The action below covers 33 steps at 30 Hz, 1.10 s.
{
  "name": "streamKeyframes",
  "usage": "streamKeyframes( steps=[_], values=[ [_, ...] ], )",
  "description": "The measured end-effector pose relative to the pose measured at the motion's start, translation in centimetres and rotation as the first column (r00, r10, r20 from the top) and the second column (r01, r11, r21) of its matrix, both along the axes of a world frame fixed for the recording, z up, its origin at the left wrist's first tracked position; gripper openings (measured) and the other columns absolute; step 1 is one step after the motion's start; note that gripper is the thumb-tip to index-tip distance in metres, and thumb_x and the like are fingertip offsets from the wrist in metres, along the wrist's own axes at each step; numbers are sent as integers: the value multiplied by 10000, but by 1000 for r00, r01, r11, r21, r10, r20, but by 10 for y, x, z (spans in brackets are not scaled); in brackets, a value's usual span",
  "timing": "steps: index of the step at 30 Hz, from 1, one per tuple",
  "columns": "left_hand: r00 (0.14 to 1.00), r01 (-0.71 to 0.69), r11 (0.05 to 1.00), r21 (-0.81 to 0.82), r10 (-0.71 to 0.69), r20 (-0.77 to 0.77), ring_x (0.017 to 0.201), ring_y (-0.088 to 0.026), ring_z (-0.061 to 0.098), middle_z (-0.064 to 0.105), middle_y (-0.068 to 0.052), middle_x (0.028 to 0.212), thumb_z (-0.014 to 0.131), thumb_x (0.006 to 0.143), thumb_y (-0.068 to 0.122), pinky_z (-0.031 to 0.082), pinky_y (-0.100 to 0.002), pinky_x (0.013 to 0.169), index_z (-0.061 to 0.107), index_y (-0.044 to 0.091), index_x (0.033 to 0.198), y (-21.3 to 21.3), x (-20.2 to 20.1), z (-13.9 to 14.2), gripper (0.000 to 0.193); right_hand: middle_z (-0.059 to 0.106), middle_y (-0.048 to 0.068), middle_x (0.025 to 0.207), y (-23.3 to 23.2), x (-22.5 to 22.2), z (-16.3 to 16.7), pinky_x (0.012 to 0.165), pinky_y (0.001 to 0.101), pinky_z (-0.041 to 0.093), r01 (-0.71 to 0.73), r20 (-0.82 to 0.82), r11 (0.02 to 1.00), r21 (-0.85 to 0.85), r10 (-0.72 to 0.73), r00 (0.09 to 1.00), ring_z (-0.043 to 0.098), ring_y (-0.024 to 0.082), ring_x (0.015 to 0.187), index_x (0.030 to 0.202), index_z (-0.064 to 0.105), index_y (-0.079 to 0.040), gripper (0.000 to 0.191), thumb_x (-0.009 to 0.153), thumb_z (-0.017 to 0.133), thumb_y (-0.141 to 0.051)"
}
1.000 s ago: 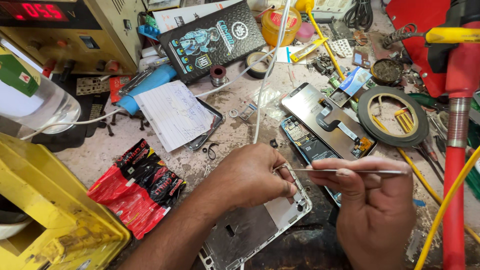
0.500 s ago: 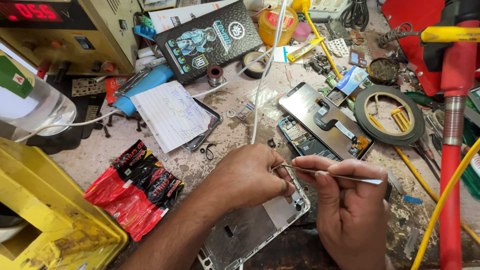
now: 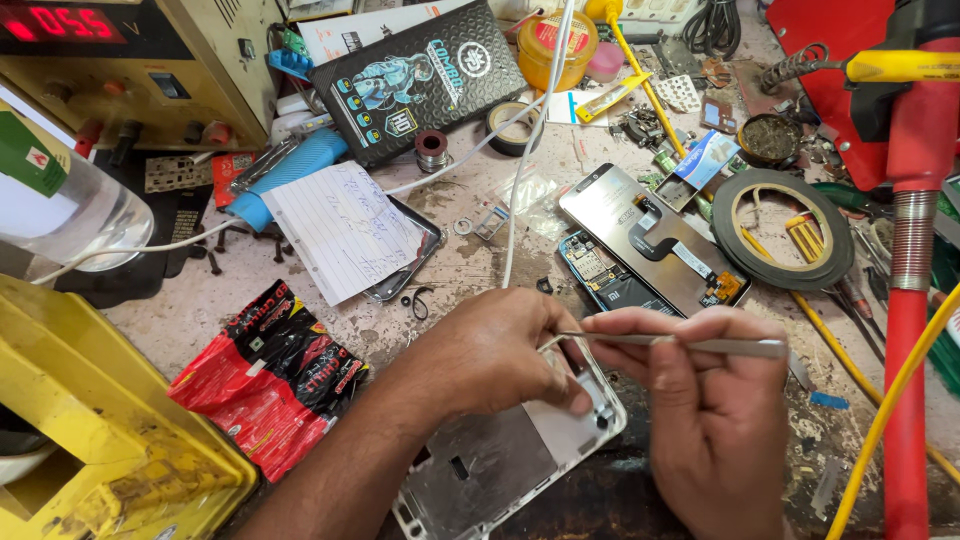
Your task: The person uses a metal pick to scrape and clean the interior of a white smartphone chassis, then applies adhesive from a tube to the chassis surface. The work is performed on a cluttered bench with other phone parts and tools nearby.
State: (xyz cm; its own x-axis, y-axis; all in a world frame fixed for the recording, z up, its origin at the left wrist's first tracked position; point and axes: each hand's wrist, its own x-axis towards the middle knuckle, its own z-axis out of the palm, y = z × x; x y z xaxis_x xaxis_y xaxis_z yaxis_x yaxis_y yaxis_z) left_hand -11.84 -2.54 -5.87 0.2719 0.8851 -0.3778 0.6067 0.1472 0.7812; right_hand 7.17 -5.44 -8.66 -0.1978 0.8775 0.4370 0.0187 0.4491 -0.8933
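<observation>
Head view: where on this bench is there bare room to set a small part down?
Barest patch: the bench between the lined paper note, red snack wrapper and yellow bin. A smaller gap lies between the note and the left hand. Crowded: the right side around the black tape roll, and the back edge.

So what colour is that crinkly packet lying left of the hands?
The crinkly packet is red and black with white lettering, seen clearly in the head view, left of the left hand.
</observation>
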Motion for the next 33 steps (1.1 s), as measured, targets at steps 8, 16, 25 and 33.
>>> streamKeyframes(
  steps=[8, 16, 25, 33],
  values=[
    [998, 1, 1000, -22, 1, 64, 851, -180, 746, 799, -47, 891, 919, 579, 333, 556, -348, 758, 782, 148, 929, 2, 0, -4, 418, 663, 305, 1179, 11, 4, 4, 950, 427, 643, -20, -98, 987, -161, 4, 995, 735, 336, 1083, 1213, 304, -47, 155, 1079, 379, -25],
    [997, -18, 1000, -13, 19, 79, 845, -174, 745, 801, -48, 879, 919, 578, 300, 559, -347, 756, 793, 141, 893, 0, 0, -5, 374, 661, 315, 1165, 20, 12, 2, 892, 437, 635, -66, -139, 956, -286, 27, 990, 745, 353, 1016, 1212, 266, -62, 176, 1070, 370, -53],
    [998, -17, 1000, 0, 17, 56, 815, -180, 746, 795, -57, 846, 919, 585, 300, 563, -358, 738, 798, 139, 888, -1, 1, -2, 364, 662, 319, 1160, 22, 13, 2, 881, 436, 634, -56, -135, 947, -318, 13, 991, 741, 346, 1006, 1203, 267, -80, 172, 1068, 373, -62],
    [998, -12, 1000, 12, 12, 54, 802, -188, 751, 797, -60, 841, 916, 581, 306, 565, -364, 734, 804, 146, 901, -1, 1, -2, 376, 652, 310, 1160, 24, 12, 2, 886, 435, 633, -62, -142, 947, -315, 17, 990, 740, 347, 1016, 1201, 267, -92, 168, 1072, 370, -62]
  ],
)
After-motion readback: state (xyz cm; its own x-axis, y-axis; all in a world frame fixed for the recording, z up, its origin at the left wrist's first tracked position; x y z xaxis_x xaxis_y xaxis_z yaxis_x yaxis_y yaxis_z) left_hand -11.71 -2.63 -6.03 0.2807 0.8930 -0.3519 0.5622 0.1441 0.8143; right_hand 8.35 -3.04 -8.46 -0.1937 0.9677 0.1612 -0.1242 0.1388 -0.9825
